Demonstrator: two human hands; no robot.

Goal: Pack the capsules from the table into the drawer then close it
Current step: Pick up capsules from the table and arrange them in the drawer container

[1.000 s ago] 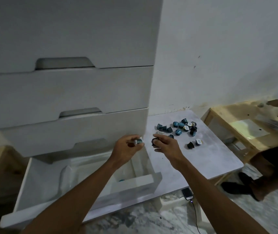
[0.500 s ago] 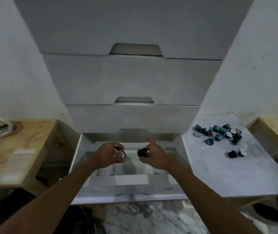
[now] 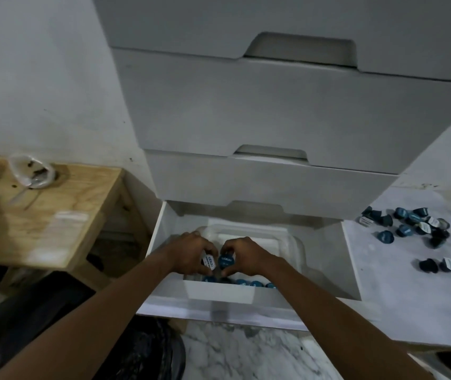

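A: Capsules first: each hand is closed on 1. The left hand (image 3: 191, 256) pinches a small capsule with a white printed lid (image 3: 209, 262), and the right hand (image 3: 246, 256) pinches a small blue-lidded capsule (image 3: 227, 261), both low over the near end of the open white bottom drawer (image 3: 325, 259).

B: Where should they go?

A: Beside the row of blue capsules already in the drawer (image 3: 246, 283), just behind its near wall. I'd lower each until it touches down, lid up, then let go, so nothing rolls.

B: And the rest?

A: A loose heap of dark and blue capsules (image 3: 410, 224) sits on the white marbled table (image 3: 399, 303) at the right, so several trips remain before closing.
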